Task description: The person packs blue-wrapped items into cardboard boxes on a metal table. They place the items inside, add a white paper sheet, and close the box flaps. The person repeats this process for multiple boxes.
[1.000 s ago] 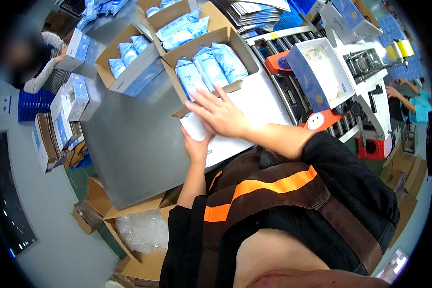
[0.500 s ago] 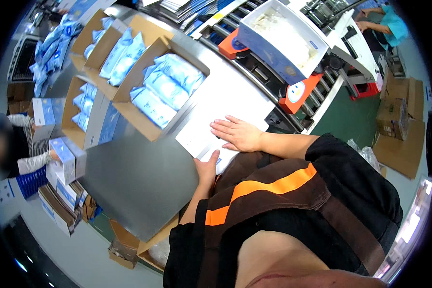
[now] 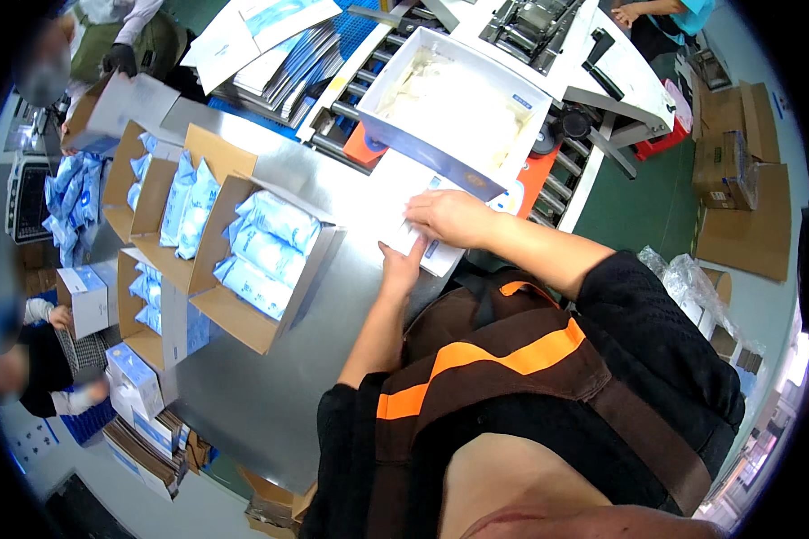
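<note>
A folded white carton (image 3: 388,199) lies on the metal table in front of me, its far end reaching toward the conveyor. At its near left edge my left hand (image 3: 403,267) holds the board, thumb on top and the other fingers partly hidden. My right hand (image 3: 455,218) rests on top of the carton with its fingers stretched toward the left, close to my left thumb. Just beyond my right hand stands an open blue-and-white box (image 3: 382,124) with pale, crumpled contents.
Left of my hands, opened brown cartons (image 3: 220,289) hold blue soft packs (image 3: 265,256). Flat printed cardboard (image 3: 288,67) is stacked at the far side. A roller conveyor (image 3: 562,184) with orange parts runs beyond. Several co-workers handle boxes at the left; another person's arm shows top right.
The white carton looks narrower and sits farther under the blue-and-white box. My hands have moved along with it, the right one's fingers now closer together. The view has shifted.
</note>
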The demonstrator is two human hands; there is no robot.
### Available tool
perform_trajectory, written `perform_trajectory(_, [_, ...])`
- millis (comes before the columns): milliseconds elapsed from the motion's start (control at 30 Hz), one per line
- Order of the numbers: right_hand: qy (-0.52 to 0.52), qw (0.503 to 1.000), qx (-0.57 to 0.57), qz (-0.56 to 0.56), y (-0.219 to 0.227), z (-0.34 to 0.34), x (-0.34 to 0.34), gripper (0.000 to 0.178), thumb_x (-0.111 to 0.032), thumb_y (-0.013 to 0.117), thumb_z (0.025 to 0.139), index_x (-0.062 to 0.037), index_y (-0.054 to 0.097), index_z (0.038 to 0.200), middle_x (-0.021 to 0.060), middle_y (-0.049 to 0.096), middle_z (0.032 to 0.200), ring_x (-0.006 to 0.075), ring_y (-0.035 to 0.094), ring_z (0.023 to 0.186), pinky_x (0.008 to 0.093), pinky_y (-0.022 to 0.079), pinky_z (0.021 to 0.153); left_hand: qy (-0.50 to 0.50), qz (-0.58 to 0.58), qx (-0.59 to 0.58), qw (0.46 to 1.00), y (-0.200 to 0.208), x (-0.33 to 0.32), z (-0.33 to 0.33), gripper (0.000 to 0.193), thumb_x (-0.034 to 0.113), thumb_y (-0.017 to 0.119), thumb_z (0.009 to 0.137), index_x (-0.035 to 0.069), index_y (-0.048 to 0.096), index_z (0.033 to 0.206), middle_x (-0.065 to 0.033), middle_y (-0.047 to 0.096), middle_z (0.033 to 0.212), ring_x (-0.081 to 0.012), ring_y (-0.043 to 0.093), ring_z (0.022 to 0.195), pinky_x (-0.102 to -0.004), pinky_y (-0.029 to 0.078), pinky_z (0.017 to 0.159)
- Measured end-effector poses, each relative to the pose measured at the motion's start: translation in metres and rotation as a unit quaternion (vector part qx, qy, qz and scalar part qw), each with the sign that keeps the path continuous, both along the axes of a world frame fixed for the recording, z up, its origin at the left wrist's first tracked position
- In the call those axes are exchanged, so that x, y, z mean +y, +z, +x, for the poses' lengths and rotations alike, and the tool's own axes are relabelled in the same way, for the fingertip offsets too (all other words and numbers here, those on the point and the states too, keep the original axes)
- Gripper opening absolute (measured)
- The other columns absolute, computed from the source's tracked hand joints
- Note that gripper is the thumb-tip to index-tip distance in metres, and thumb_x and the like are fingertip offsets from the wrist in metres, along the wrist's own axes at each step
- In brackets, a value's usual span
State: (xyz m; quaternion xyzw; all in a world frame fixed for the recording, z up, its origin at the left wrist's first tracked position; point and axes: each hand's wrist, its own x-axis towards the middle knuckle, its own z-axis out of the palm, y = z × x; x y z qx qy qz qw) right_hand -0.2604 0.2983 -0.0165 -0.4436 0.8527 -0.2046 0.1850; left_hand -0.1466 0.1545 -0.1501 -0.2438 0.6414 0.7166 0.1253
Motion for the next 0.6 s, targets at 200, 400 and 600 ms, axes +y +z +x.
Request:
perform_trajectory(200, [-0.204, 0.966, 0.148, 0.061, 0.038, -0.119, 0.085, 0.044, -0.021, 0.075, 0.074, -0.0105, 0.065, 0.116, 0.0115, 0.069, 0.098, 0.0299, 0.066, 0.089, 0.0407, 0.053, 0.08, -0.003, -0.723, 0.243, 0.647, 0.178, -0.09, -0.018, 0.038, 0.028, 0.073, 0.08, 0.006, 0.067, 0.109, -0.016, 0.068, 0.1, -0.0353, 0.065, 0.089, -0.0434, 0.051, 0.079])
perform_trajectory(400, [-0.144, 0.977, -0.032, 0.154, 0.031, -0.141, 0.091, 0.026, -0.024, 0.078, 0.072, -0.0079, 0.067, 0.09, 0.0103, 0.068, 0.082, 0.0275, 0.065, 0.081, 0.0386, 0.049, 0.072, -0.217, -0.585, 0.022, 0.781, 0.147, -0.086, 0.021, 0.023, 0.023, 0.062, 0.089, 0.005, 0.071, 0.098, -0.0201, 0.068, 0.09, -0.0385, 0.066, 0.08, -0.0439, 0.052, 0.073])
perform_trajectory(600, [-0.254, 0.959, -0.108, -0.066, 0.075, -0.155, 0.119, 0.018, -0.022, 0.072, 0.083, -0.0051, 0.067, 0.086, 0.005, 0.065, 0.075, 0.0131, 0.057, 0.071, 0.0285, 0.046, 0.068, -0.213, -0.293, 0.104, 0.926, 0.187, -0.012, 0.008, 0.037, 0.023, 0.068, 0.087, 0.001, 0.065, 0.117, -0.0166, 0.07, 0.092, -0.0295, 0.068, 0.085, -0.0349, 0.054, 0.076])
